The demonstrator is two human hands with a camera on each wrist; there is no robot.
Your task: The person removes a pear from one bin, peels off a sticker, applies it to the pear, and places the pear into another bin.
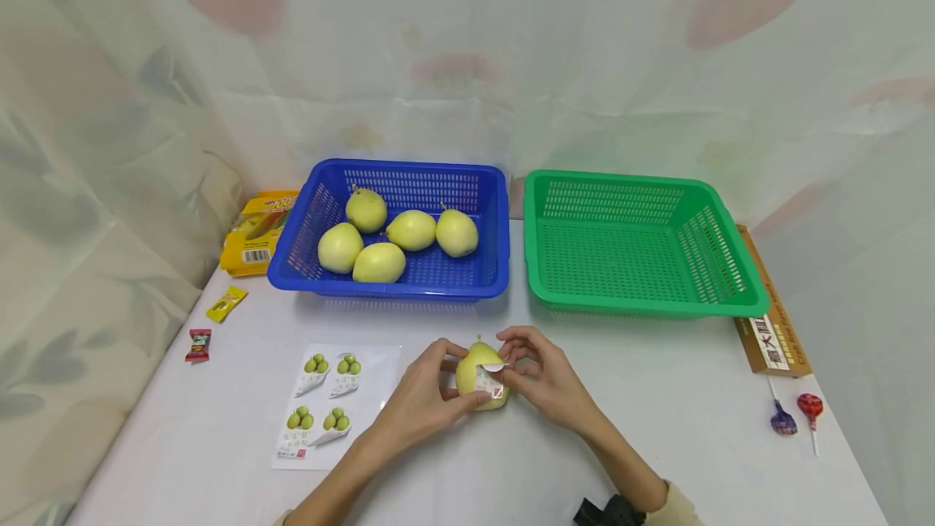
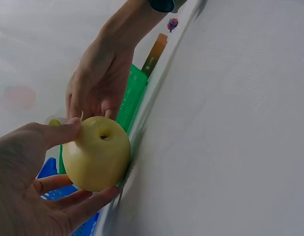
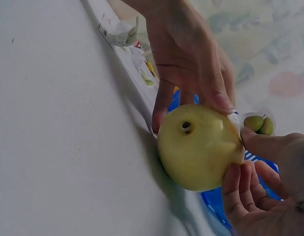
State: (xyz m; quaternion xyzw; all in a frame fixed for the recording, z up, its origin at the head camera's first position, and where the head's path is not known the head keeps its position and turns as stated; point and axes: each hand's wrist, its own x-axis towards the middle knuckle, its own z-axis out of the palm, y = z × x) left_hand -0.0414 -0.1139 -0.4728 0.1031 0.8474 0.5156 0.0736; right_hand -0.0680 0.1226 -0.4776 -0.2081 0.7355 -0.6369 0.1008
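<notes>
In the head view my left hand (image 1: 431, 392) holds a yellow-green pear (image 1: 471, 360) near the table's middle, thumb in front and fingers around its side. A white label sticker (image 1: 488, 382) with printed text lies against the pear's front, its upper edge curled away. My right hand (image 1: 544, 376) pinches that sticker at its right edge, the other fingers bent close to the pear. The right wrist view shows the sticker's printed pears (image 3: 260, 124) standing out past the right thumb. The pear's hollow base (image 2: 103, 136) faces the left wrist camera.
A sticker sheet (image 1: 372, 396) lies left of the hands. Behind stand a blue basket (image 1: 438, 291) with several pears and a green basket (image 1: 606, 250). Yellow packet (image 1: 244, 254) and wrapped candies (image 1: 199, 345) lie left; a brown box (image 1: 774, 339) and lollipops (image 1: 784, 420) lie right.
</notes>
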